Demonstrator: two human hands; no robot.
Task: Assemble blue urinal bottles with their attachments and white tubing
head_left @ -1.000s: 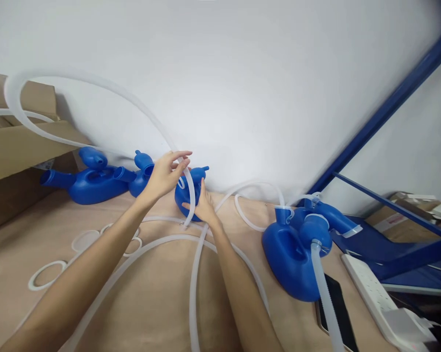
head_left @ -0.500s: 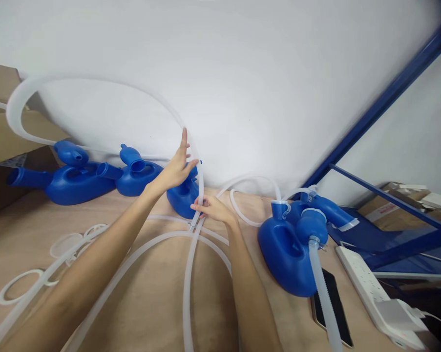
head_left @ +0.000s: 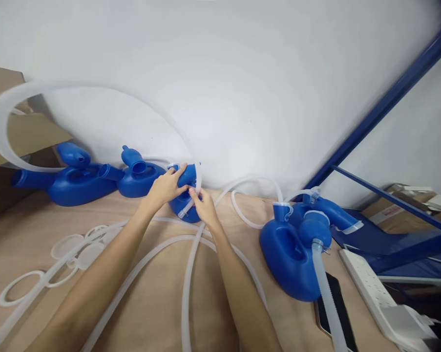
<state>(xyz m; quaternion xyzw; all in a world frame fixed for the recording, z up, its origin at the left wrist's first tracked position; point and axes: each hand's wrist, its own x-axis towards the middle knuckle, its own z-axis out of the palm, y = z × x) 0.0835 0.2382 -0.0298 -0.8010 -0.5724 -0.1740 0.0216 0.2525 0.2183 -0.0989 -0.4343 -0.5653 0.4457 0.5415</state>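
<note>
My left hand [head_left: 168,186] rests over the upper part of a blue plastic bottle [head_left: 188,175], its fingers and thumb curled around the bottle's spout. My right hand [head_left: 205,208] is closed, pinching a translucent white hose [head_left: 198,182] in front of the same bottle. Below the pinch, the hose's free end with a small wire clamp [head_left: 183,213] points down and left. From the right hand, the hose rises along the wall in a wide loop [head_left: 95,87] to the far left. The fingers partly cover the bottle's upper part.
Blue bottles [head_left: 73,188] stand on the left beside a cardboard box [head_left: 22,132]. More blue bottles with hoses [head_left: 288,259] are on the right, near a phone [head_left: 335,303] and a power strip [head_left: 368,283]. White rings [head_left: 20,276] and hoses [head_left: 186,303] lie on the table.
My left hand has come down off the hose onto the blue bottle's top. My right hand has risen slightly, and the hose end has swung left in front of the bottle.
</note>
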